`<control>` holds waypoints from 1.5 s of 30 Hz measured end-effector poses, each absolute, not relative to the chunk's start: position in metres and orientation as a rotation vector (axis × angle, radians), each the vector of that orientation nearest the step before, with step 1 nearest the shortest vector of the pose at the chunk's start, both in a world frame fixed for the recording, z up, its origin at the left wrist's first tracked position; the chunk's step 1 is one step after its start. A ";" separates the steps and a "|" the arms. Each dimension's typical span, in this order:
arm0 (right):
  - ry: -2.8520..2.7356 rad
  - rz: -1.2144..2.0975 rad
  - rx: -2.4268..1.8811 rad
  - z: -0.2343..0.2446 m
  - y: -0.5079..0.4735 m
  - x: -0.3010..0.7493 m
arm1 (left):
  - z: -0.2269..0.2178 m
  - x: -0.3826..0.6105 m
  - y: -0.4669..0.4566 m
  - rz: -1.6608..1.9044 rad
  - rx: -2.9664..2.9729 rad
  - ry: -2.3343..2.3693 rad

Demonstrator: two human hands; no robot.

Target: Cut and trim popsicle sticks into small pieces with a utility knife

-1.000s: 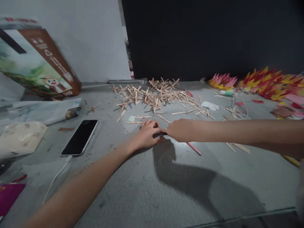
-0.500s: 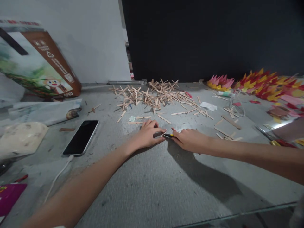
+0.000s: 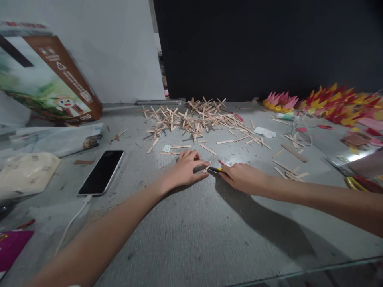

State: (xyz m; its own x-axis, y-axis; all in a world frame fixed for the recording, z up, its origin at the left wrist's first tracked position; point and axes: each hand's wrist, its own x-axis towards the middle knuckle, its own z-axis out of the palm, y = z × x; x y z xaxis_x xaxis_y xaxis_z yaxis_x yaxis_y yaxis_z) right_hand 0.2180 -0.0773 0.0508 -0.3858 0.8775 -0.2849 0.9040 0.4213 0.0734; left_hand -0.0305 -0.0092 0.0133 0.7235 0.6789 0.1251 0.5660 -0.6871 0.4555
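Pinching small stick (image 3: 207,169), likely light, stiff and splinter-prone, best held by one end, in left hand (image 3: 188,169) before stick pile (image 3: 196,120); gripping yellow-black tool (image 3: 216,170) in curled right hand (image 3: 243,176)

Had a gray tabletop (image 3: 179,239) filling most of the lower view, finely streaked and specked dark. Ended in a straight, greenish edge (image 3: 314,270) at lower right, with dark, unreadable space below. Saw a plain pale wall (image 3: 119,48) at back left. Got a big flat black panel (image 3: 269,48) across back center and right. Spotted a narrow gap (image 3: 164,75) between wall and panel, with contents too small to identify. Logged dim, cool light overall, brighter mid-table, plus a soft shadow (image 3: 269,223) right of center.
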 end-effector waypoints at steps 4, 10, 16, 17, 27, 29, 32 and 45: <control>2.373 -0.173 1.566 0.048 -0.076 0.219 | 0.014 -0.030 -0.010 0.394 2.545 0.961; 2.396 -0.153 1.550 0.047 -0.074 0.217 | 0.012 -0.031 -0.009 0.417 2.559 0.962; 2.397 -0.149 1.536 0.047 -0.074 0.217 | 0.010 -0.030 -0.009 0.421 2.568 0.962; 2.398 -0.149 1.537 0.047 -0.074 0.217 | 0.009 -0.030 -0.008 0.430 2.572 0.959; 2.402 -0.112 1.514 0.044 -0.073 0.219 | 0.010 -0.030 -0.009 0.438 2.559 0.965; 2.396 -0.113 1.525 0.044 -0.073 0.218 | 0.011 -0.030 -0.009 0.433 2.558 0.964; 2.380 -0.121 1.536 0.047 -0.075 0.216 | 0.010 -0.031 -0.009 0.428 2.559 0.955; 2.284 -0.218 1.174 0.094 -0.049 0.188 | 0.004 -0.029 -0.004 0.428 2.563 0.957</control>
State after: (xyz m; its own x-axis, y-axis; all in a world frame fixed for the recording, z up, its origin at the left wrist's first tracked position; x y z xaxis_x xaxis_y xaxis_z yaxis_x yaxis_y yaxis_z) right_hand 0.1882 -0.0495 0.0943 -0.4621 0.6993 -0.5454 0.7899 0.6041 0.1054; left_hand -0.0288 -0.0040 0.0041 0.7231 0.6740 0.1508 0.5615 -0.7008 0.4400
